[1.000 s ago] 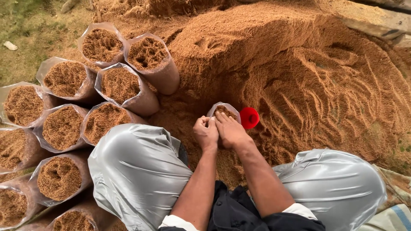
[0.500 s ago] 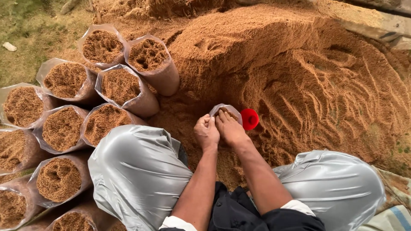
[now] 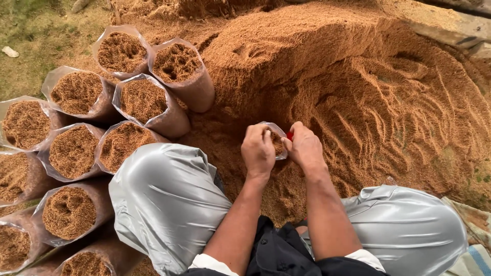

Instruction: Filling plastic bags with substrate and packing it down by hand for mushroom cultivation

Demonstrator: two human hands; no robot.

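Plastic bag (image 3: 276, 139), small, clear and part-filled with brown sawdust-like material, sits upright at the near foot of the large sawdust heap (image 3: 358, 87), its open mouth facing up and its long axis roughly vertical. Left hand (image 3: 258, 151) is closed over the near-left edge of the bag mouth, fingers curled down onto the rim and the fill. Right hand (image 3: 305, 148) is closed at the right edge of the bag mouth, and a small red object (image 3: 290, 135) shows between its fingertips; the kind of object cannot be determined, as the hand covers most of it. Both hands touch the bag, one on each side, so neither is clearly nearer; the bag lies directly ahead of the wrists, between the hands and the heap. Both knees, in shiny grey trousers (image 3: 169, 204), flank the forearms on the side of the bag away from the heap. To the left of the heap stands a cluster of filled bags (image 3: 143, 99), upright to slightly tilted, packed close and touching one another, well apart from the bag in hand. The lower body of the bag is hidden by the hands and by loose material banked around it. How full it is cannot be read. The bags at the left edge of the cluster are cut off by the frame.
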